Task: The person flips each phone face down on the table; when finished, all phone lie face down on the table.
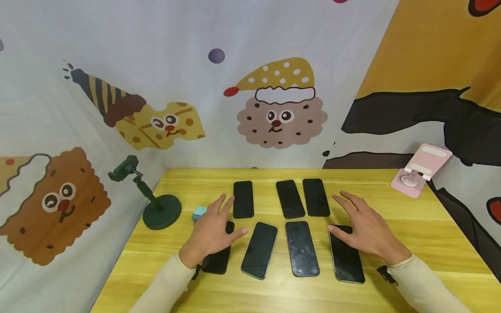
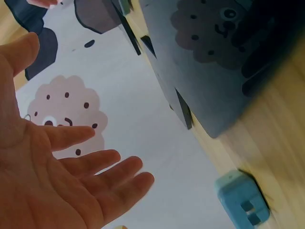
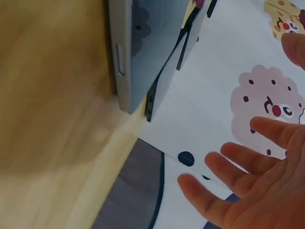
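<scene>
My left hand (image 1: pixel 209 230) hovers with spread fingers over a dark phone (image 1: pixel 217 258) at the front left, covering its upper part in the head view. My right hand (image 1: pixel 369 230) is held likewise above another phone (image 1: pixel 347 261) at the front right, its thumb overlapping that phone's top edge. Between the hands lie two more front phones, one tilted (image 1: pixel 259 251) and one with a smudged screen (image 1: pixel 302 248). Behind them are three phones: one at left (image 1: pixel 243 199) and a pair, an angled phone (image 1: pixel 290 199) and its right neighbour (image 1: pixel 316 197). Neither palm holds anything.
A dark green phone stand (image 1: pixel 161 211) is at the table's left edge, and a pink folding stand (image 1: pixel 420 171) at the back right. Beside my left fingers sits a small blue block (image 2: pixel 243 198). Patterned cloth (image 1: pixel 188 34) hangs behind the wooden table (image 1: pixel 270 298).
</scene>
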The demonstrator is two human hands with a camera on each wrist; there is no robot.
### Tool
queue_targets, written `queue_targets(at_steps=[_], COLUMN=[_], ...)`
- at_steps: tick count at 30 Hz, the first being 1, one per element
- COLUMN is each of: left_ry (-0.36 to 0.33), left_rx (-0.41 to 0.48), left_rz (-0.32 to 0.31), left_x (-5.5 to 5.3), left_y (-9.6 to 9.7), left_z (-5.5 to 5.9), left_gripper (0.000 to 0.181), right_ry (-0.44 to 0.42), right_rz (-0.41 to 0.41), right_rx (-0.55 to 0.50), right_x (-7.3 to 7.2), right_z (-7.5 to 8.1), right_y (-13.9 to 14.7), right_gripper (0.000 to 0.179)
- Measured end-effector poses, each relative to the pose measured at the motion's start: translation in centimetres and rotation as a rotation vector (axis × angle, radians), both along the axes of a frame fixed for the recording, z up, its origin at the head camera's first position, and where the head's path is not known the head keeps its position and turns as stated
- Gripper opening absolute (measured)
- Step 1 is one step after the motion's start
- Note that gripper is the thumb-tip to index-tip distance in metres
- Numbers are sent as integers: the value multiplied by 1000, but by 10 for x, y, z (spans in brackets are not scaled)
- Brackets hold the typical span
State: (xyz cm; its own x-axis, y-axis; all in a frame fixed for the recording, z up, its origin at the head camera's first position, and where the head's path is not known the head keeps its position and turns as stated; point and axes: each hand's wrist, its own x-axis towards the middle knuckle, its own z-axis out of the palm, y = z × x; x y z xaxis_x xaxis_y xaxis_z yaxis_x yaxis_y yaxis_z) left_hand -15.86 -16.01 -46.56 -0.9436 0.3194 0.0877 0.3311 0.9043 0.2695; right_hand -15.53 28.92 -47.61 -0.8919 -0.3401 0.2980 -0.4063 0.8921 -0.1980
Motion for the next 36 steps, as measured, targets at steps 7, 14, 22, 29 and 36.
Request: queue_targets(at_steps=[7, 14, 22, 29, 36], left_ry=[16, -51, -160, -246, -327], left_rx=[100, 209, 396, 464, 550], left_rz=[-38, -91, -167, -209, -239], left_x=[5, 7, 9, 7, 4], left_y=[13, 31, 48, 68, 91], left_z=[0, 1, -1, -4, -6], left_gripper=[94, 83, 71, 65, 61], right_ry=[-56, -88, -121, -191, -228], right_rz=[23, 38, 24, 4, -38], right_rx=[-139, -220, -302, -388, -414], right_x=[8, 11, 24, 35, 42], right_z=[-4, -7, -9, -8, -11], right_y=[4, 9, 14, 16, 18], right_gripper=[81, 68, 54, 51, 52])
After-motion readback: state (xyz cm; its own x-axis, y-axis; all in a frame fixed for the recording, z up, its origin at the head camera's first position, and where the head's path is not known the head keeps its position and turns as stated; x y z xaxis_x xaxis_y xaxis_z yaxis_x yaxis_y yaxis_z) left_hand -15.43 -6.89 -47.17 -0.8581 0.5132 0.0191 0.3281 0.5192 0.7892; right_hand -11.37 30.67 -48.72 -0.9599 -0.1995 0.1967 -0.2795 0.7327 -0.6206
